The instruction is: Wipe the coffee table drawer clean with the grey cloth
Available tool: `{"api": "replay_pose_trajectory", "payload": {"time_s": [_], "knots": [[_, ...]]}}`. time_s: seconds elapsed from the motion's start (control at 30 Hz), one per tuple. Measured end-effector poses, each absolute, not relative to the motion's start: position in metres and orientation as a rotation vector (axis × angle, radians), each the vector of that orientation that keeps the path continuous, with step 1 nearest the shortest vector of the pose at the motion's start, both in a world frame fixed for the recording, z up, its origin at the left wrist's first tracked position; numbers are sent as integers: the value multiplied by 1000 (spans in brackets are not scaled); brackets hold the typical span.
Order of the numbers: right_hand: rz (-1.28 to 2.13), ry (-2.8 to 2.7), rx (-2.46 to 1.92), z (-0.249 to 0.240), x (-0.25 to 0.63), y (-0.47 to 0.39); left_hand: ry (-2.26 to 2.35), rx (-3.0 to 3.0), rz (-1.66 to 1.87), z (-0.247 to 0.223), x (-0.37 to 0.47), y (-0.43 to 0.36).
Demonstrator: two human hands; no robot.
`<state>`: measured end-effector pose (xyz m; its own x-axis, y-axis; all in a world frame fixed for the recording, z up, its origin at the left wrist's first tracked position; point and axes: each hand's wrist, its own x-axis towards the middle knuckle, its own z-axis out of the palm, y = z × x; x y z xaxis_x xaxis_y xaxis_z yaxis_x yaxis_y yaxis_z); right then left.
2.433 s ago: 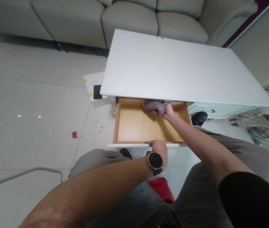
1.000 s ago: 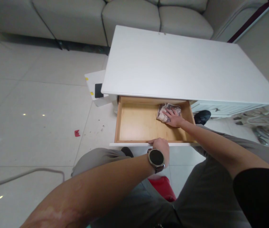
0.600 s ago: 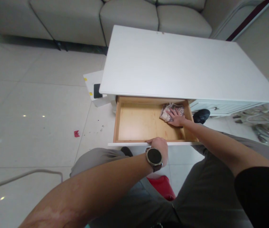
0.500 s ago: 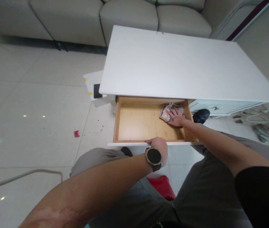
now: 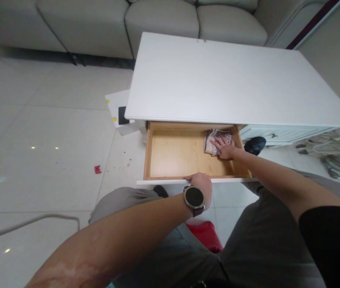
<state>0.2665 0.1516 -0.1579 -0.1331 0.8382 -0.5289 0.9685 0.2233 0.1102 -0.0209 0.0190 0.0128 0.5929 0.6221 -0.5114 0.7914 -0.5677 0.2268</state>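
A pulled-out wooden drawer (image 5: 175, 154) with a white front juts from the white coffee table (image 5: 229, 80). My left hand (image 5: 202, 187), with a watch on its wrist, is closed over the top edge of the drawer front. Inside the drawer, my right hand (image 5: 224, 148) lies flat with its fingers spread on a folded patterned cloth (image 5: 209, 143). The cloth rests on the drawer bottom near the back right corner, partly covered by the hand.
A grey sofa (image 5: 160, 24) stands behind the table. A white box (image 5: 117, 100) sits by the table's left end. On the floor are a red scrap (image 5: 97, 169), a hose (image 5: 38, 219) and, at right, coiled tubing (image 5: 334, 154). Something red (image 5: 206, 236) is below me.
My right hand and the cloth under it have shifted slightly to the right within the drawer. My left hand stays on the drawer front.
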Motion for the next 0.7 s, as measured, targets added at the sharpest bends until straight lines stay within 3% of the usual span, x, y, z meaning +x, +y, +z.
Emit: {"api": "replay_pose_trajectory", "payload": {"time_s": [0.5, 0.7], "knots": [[-374, 2084, 1555, -155, 277, 158, 1113, 2384, -611, 20, -20, 21], [-314, 2162, 1687, -156, 272, 148, 1132, 2351, -470, 13, -22, 19]]}}
